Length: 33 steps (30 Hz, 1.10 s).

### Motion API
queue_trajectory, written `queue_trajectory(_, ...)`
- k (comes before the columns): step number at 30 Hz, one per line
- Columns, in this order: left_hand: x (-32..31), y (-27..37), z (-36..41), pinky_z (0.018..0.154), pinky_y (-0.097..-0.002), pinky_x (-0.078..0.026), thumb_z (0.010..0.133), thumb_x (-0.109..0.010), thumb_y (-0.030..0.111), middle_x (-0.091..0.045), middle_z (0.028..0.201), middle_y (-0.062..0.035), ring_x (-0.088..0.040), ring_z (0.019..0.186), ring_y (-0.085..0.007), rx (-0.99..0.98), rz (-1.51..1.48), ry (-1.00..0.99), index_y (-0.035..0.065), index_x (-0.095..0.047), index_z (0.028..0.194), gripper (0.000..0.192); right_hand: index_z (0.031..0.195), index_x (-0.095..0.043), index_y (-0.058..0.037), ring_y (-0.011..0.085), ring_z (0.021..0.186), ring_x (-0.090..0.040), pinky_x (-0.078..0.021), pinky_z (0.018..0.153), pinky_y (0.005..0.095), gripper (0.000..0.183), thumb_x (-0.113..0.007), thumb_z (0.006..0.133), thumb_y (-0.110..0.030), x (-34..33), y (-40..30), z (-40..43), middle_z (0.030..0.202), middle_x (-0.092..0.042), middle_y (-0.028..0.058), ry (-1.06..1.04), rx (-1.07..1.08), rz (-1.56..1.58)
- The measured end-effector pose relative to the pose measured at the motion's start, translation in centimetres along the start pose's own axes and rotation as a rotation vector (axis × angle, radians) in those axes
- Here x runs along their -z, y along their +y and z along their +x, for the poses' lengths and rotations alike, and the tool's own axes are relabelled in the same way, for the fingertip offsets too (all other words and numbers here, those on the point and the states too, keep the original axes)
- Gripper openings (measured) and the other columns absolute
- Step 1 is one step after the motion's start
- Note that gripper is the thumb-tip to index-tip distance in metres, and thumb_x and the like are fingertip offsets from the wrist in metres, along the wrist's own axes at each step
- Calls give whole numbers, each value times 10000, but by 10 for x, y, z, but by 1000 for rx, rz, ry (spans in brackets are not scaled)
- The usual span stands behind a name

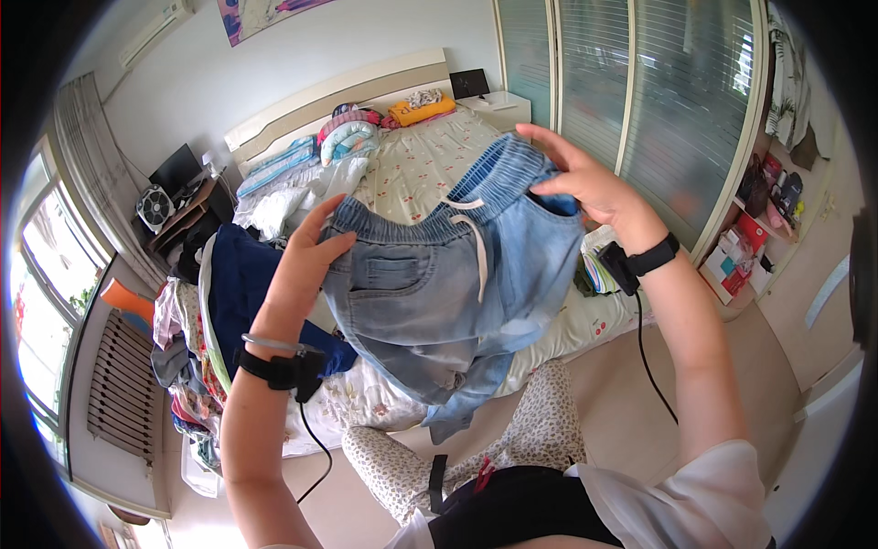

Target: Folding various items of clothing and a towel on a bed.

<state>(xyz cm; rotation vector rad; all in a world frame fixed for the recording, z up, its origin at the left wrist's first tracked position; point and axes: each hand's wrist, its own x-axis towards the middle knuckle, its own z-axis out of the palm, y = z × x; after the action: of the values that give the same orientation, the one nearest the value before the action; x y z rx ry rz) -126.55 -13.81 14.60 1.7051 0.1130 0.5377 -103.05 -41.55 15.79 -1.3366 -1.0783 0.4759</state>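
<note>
Light blue denim trousers (411,288) with an elastic waistband and a white drawstring hang in the air between my hands, above the near edge of the bed. My left hand (319,240) grips one end of the waistband, thumb in front. At the other end, my right hand (576,178) holds the waistband beside a pocket opening, with its thumb on the denim. The waistband is spread and sags in the middle; the lower legs hang loosely folded. Each wrist wears a black strap with a small device and cable.
A heap of clothes (185,343) lies at the bed's left side, with dark blue cloth (240,288) on it. Folded striped textiles (600,264) rest near the bed's right edge. Bedding and a yellow cloth (422,108) lie by the headboard (336,89). Sliding glass doors (631,117) stand right.
</note>
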Motion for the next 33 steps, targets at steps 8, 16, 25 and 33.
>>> queue_trajectory(8,26,19,-1,797,-217,-453,838,-600,48,-625,992,-36,-569,874,-78,35,289,36,-35,-554,1182,358,1340,-399,17,164,1087,-514,-367,989,285,662,-710,761,-69,-14,23,-22,1168,-560,82,-287,-217,92)
queue_trajectory(16,57,63,-9,750,-192,-447,872,-643,167,-631,955,24,-561,851,-44,-129,338,166,17,-622,1096,271,1148,-583,16,140,979,-594,-445,904,275,422,-712,779,-141,-19,-5,-14,1105,-627,82,-82,-175,-79)
queue_trajectory(25,81,71,13,813,-258,-464,946,-499,224,-632,1053,-46,-612,879,-132,-60,217,275,-3,-576,1107,289,1081,-594,36,170,952,-607,-458,872,315,400,-681,817,-252,17,-57,38,999,-653,94,12,121,-259)
queue_trajectory(33,10,36,43,733,-301,-493,946,-492,222,-640,918,-62,-623,853,-155,92,-167,284,17,-586,1022,238,906,-600,41,170,764,-613,-491,659,319,255,-657,766,-164,-49,17,92,814,-647,103,355,226,-98)
